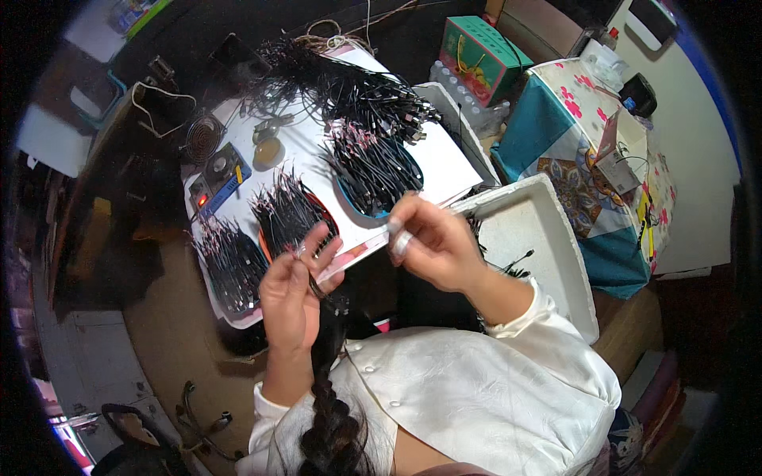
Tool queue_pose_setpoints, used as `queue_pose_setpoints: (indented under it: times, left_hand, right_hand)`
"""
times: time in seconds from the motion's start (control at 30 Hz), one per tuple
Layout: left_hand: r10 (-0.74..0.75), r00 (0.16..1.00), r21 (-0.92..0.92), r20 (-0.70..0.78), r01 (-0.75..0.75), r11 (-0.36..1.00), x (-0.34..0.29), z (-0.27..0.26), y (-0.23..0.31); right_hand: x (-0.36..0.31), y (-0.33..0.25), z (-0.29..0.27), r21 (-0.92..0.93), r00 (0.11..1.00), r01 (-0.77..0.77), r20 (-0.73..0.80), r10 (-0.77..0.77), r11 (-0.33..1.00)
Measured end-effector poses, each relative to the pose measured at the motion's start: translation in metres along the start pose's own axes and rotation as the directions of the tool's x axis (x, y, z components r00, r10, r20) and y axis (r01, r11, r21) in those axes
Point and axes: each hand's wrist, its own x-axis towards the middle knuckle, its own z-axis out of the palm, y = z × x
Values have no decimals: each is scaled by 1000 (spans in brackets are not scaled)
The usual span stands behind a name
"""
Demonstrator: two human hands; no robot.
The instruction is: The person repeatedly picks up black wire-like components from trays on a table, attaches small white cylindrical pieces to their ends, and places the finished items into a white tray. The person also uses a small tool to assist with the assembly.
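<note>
My left hand [292, 301] is raised in front of the table's near edge. Its thumb and forefinger are pinched on a short black cable [319, 292] whose end hangs beside the palm, while the other fingers stretch up. To the right, my right hand [436, 242] has its fingers curled toward the thumb, with a white wrap [402, 243] on one finger. Whatever it may hold is too small to tell. Just beyond the hands are bundles of short black cables with reddish ends: one in a blue-rimmed tray [355, 208], another in an orange-rimmed tray [329, 216], and a third bundle [230, 266] at the left.
The white table [452, 170] also bears a heap of black cables [341, 83], a blue-grey device with a red light [220, 178], and a small round yellowish piece [269, 151]. A white foam box [548, 238] with loose cables stands right; behind are a green carton [484, 59] and a cloth-covered table [540, 111].
</note>
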Motion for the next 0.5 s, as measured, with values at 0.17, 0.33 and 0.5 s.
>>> queue_pose_setpoints:
  times: [0.17, 0.33, 0.5]
  left_hand:
    - [259, 965, -73, 51, -255, 964, 35, 3, 37]
    - [350, 934, 28, 67, -352, 935, 25, 1, 41]
    - [-8, 978, 12, 208, 5, 1000, -20, 8, 7]
  right_hand:
    - [-48, 36, 39, -466, 965, 139, 263, -13, 874]
    - [-81, 85, 40, -606, 926, -58, 264, 270, 793]
    - [-73, 68, 17, -484, 953, -132, 178, 245, 865]
